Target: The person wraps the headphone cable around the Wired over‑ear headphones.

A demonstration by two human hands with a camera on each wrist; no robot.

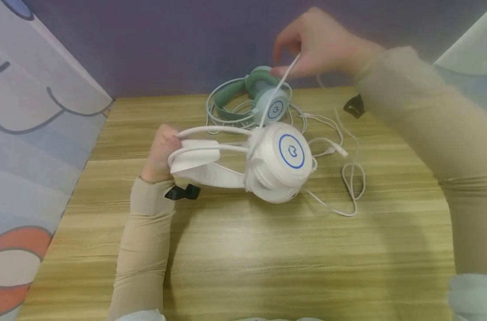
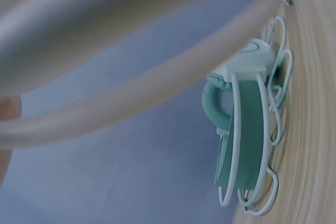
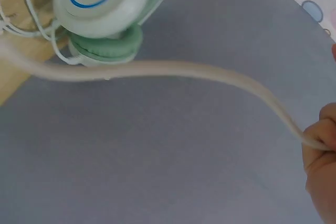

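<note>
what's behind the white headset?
Behind the white headset a green headset lies on the table in loops of its own cable. Its lower edge and the cable there are covered by the white one.

A light wooden counter [image 1: 243, 267] with a streaky straw-coloured grain fills the lower and middle part of the head view. Behind it, across the top of the frame, stands a plain wall [image 1: 147, 40] of dull purple-grey. Along the left edge hangs a pale curtain [image 1: 30, 147] printed with dark curved outlines, a blue spot at the upper left and an orange-red shape at the lower left. The light is soft and even, with faint shadows on the wood.
</note>
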